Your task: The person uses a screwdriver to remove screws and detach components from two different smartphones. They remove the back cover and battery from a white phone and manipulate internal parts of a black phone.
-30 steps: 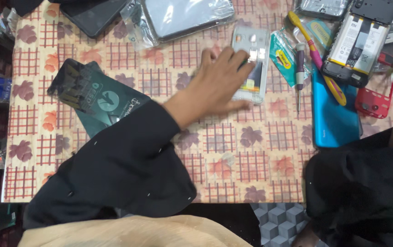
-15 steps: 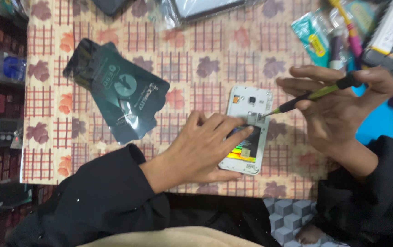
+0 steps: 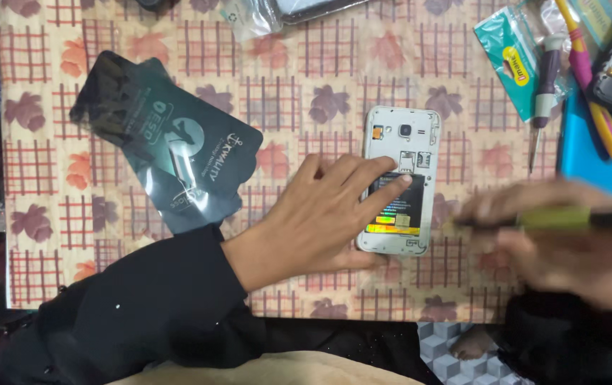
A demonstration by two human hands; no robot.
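The phone (image 3: 400,182) lies mid-worktop, back cover already off, its insides bare — screws apparently not yet out. The left hand (image 3: 313,214) pins it flat, fingers spread. The blurred right hand (image 3: 562,239) grips a screwdriver (image 3: 555,218) — tip just beside the phone.

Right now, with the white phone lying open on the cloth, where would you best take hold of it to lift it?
Probably by its two long edges, near the upper half, coming from above. The phone lies flat, back cover off, long axis running up the table. The left hand already presses its lower part, so the camera end is the free part. The blurred right hand holds a screwdriver on its right side.
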